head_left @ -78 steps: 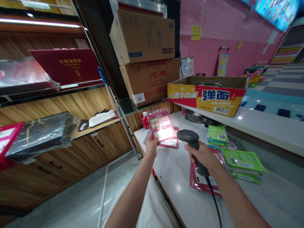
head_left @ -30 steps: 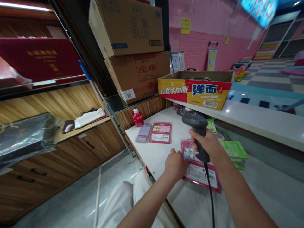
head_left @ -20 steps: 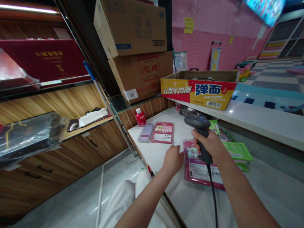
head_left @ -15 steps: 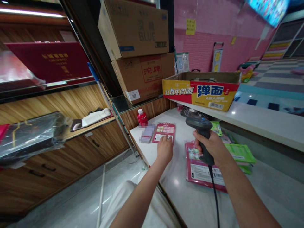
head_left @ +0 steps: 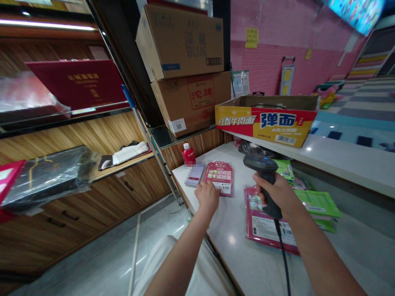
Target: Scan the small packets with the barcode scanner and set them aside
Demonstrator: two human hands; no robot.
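My left hand (head_left: 207,195) rests on the white counter (head_left: 234,246) with its fingers curled onto the near left corner of a pink packet (head_left: 221,176) that lies flat. My right hand (head_left: 275,194) is closed round the handle of a black barcode scanner (head_left: 261,164), held upright with its head pointing left; its cable (head_left: 284,259) runs down along my forearm. Under the scanner lies a stack of pink packets (head_left: 265,226). Green packets (head_left: 317,203) lie in piles to its right.
A small red bottle (head_left: 188,153) and a blurred flat item (head_left: 195,174) sit at the counter's far left corner. A yellow and red carton (head_left: 265,121) stands on the raised ledge (head_left: 339,160). Two cardboard boxes (head_left: 188,70) are stacked behind. Wooden shelves (head_left: 77,135) are on the left.
My left hand laid down the packet it held up, reached to the pile by the scanner, then moved left to the far pink packet. The scanner hand has stayed almost still.
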